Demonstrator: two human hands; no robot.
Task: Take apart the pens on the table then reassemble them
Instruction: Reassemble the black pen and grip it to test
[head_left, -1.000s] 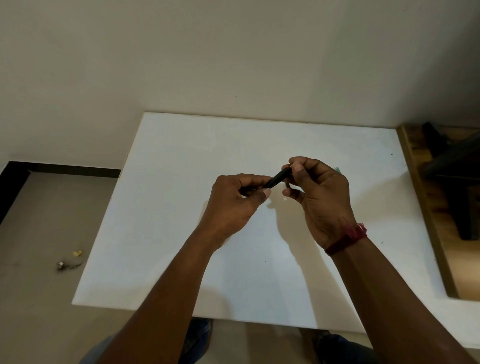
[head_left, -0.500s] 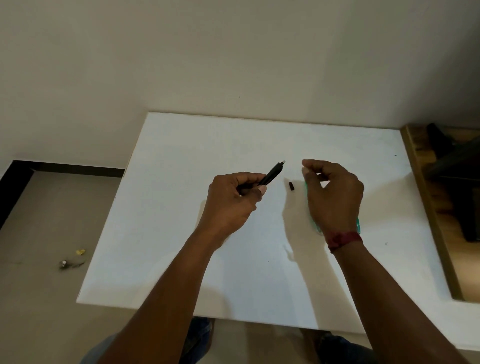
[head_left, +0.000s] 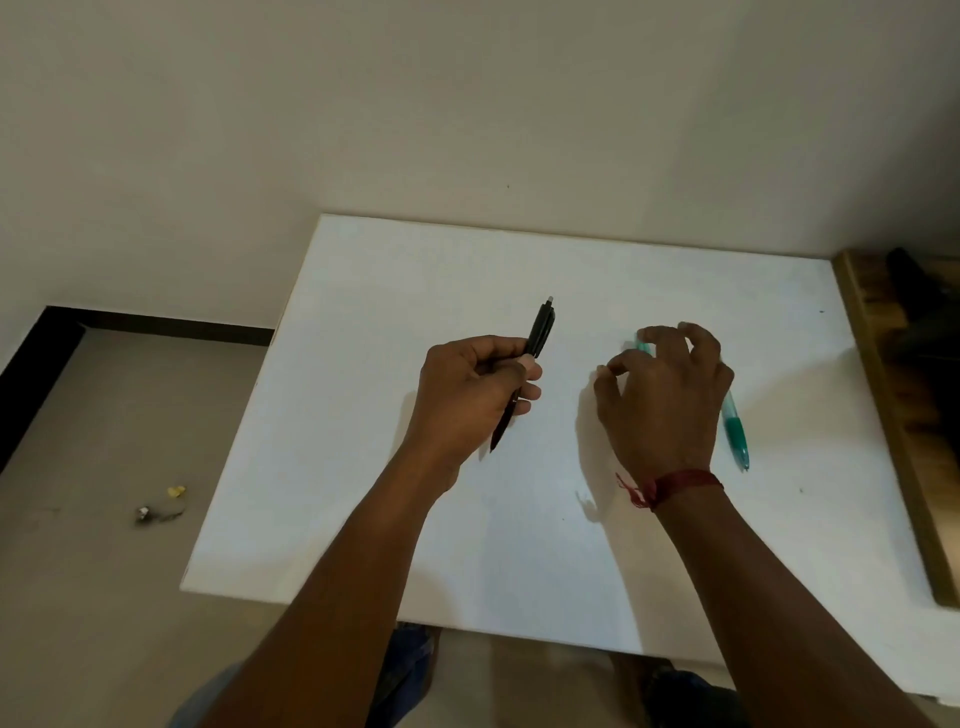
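1. Nearest, blue cloth (head_left: 410, 660) shows below the counter's front edge, and two bare forearms reach out over it.
2. A red thread (head_left: 675, 483) with a frayed knot is tied round the right wrist.
3. The left hand (head_left: 475, 387) grips the black pen (head_left: 540, 332) above the counter. Its fingers (head_left: 524, 392) are curled tight round the middle of the barrel, with the thumb pressed on top. The pen is slim, dark and smooth. Its pointed tip slants down toward the person, and its pale push-button end points away.
4. The right hand (head_left: 667, 410) arches over the teal pen (head_left: 735, 431). Its fingers (head_left: 701, 335) are bent and spread apart, the thumb is out to the side, and nothing is clasped. Whether a fingertip touches the pen's far end I cannot tell.
5. The teal pen lies flat on the counter, passing under the palm. It has a clear plastic barrel and a green grip section near its tip.
6. The counter (head_left: 415, 291) is a flat, matte white rectangle.
7. On its right runs a wooden ledge (head_left: 883, 415). On its left is grey floor with small bits of litter (head_left: 156, 512).
8. Farthest is a plain pale wall (head_left: 467, 104).
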